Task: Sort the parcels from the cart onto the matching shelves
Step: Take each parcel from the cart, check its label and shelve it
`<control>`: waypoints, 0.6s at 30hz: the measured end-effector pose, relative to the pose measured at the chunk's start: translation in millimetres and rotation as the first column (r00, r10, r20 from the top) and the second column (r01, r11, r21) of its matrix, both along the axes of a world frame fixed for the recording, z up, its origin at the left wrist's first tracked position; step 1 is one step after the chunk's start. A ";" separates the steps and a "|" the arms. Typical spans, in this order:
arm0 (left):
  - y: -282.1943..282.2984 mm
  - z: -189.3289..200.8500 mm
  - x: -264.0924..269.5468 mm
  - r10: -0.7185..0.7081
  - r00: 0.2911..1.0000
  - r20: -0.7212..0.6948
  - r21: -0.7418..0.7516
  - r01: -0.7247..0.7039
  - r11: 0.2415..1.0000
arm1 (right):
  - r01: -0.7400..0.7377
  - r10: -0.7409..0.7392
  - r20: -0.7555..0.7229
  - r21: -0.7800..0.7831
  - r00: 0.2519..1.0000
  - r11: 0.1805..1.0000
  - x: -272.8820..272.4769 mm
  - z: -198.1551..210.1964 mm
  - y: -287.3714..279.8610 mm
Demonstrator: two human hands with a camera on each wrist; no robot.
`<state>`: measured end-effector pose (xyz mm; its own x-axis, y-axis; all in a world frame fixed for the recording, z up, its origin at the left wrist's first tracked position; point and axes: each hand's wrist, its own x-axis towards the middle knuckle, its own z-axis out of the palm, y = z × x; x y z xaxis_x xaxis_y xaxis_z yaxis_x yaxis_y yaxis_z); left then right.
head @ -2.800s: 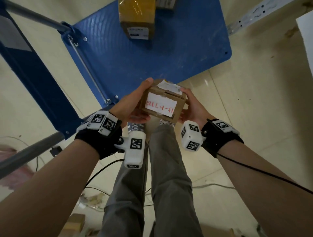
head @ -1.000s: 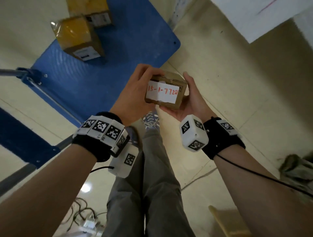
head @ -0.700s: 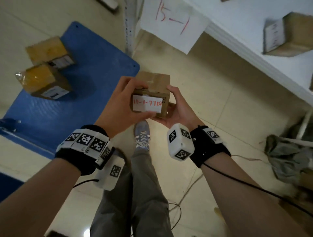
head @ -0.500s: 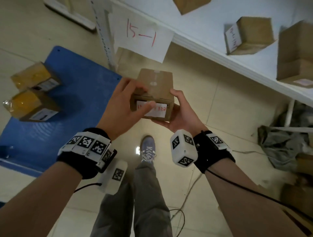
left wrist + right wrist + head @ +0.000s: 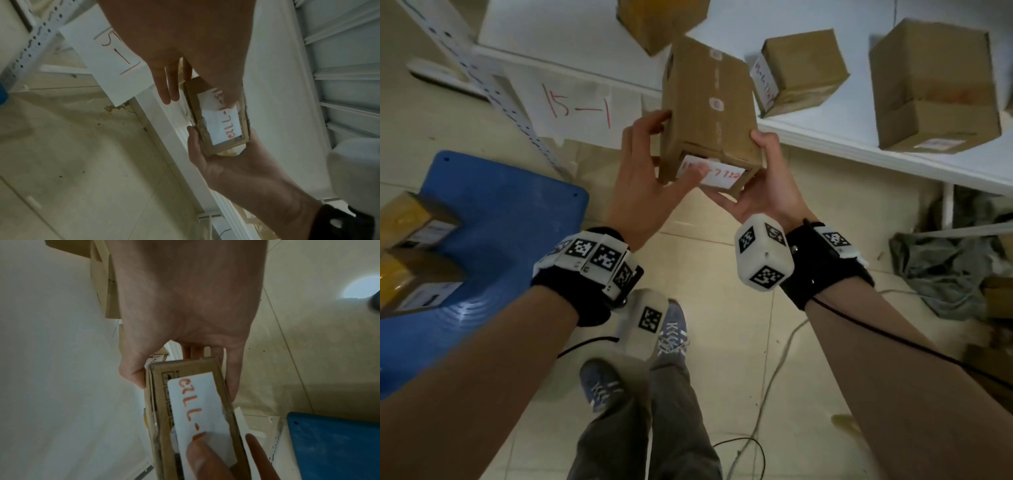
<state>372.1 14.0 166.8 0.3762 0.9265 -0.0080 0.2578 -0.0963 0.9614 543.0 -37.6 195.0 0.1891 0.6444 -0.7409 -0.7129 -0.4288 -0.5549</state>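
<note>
Currently the small brown cardboard parcel (image 5: 707, 106), oblong, taped along its top, is held in the air with its far end over the front edge of the white shelf board (image 5: 859, 137). White paper label (image 5: 717, 174) with red handwriting on the near end face; partly covered, not fully legible. Left hand (image 5: 643, 178) grips the left side, thumb pressed on the label. Right hand (image 5: 763, 192) cups the right side and underside, thumb hooked on the top corner. Both hands are closed round the box.

Judgement: light, stiff-walled, matte and not slippery; take it by opposite long sides. Corners may crush if squeezed hard.

White paper sign (image 5: 578, 106), red "15-1", hangs from the shelf edge. Other plain cardboard boxes (image 5: 801, 68) sit on the shelf. Blue textured cart deck (image 5: 500, 219) lies to the left, carrying yellow-wrapped parcels (image 5: 410, 267). Floor is pale glossy tile (image 5: 739, 274).
</note>
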 end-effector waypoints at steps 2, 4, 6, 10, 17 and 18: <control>13.4 -4.2 17.7 0.013 0.999 -0.044 0.035 -0.012 0.999 | 0.040 -0.040 0.011 -0.011 0.999 0.999 12.3 -2.7 11.0; 25.1 -8.0 32.8 0.023 0.997 -0.079 0.055 -0.019 0.998 | 0.078 -0.078 0.009 -0.008 0.997 0.997 23.4 -5.5 20.5; 36.3 -10.8 44.7 0.029 0.990 -0.135 0.055 -0.022 0.998 | 0.142 -0.142 -0.006 -0.002 0.990 0.990 32.6 -10.1 27.5; 57.4 -17.8 68.3 0.052 0.956 -0.287 0.043 -0.041 0.998 | 0.179 -0.179 -0.040 -0.009 0.983 0.984 46.3 -24.5 36.2; 86.0 -24.2 91.7 0.031 0.986 -0.164 -0.100 -0.048 0.994 | 0.308 -0.303 -0.135 0.019 0.943 0.951 64.8 -36.5 56.6; 86.5 -25.1 91.6 0.027 0.991 -0.134 -0.125 -0.044 0.991 | 0.347 -0.336 -0.156 0.051 0.929 0.936 65.0 -35.6 59.3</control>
